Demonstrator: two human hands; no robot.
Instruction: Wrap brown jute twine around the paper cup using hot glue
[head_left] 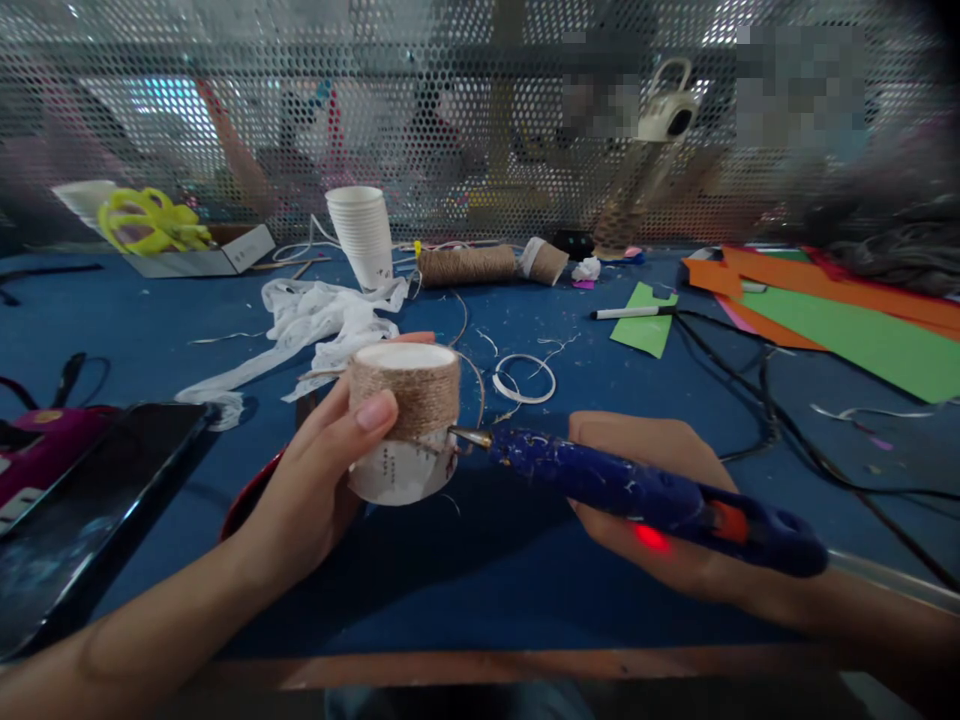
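My left hand is closed around a white paper cup, its thumb on the front. Brown twine is wound round the cup's upper half, while the lower half is bare with printed marks. In my right hand is a blue glue gun, a clear glue stick coming out of its back end. The metal nozzle points left and meets the cup's right side at the twine's lower edge. A red light glows under the gun's body.
White lace ribbon, a stack of paper cups and a twine roll lie beyond the cup. A phone sits left. Black cables, coloured paper and a marker are right. Perforated metal stands behind.
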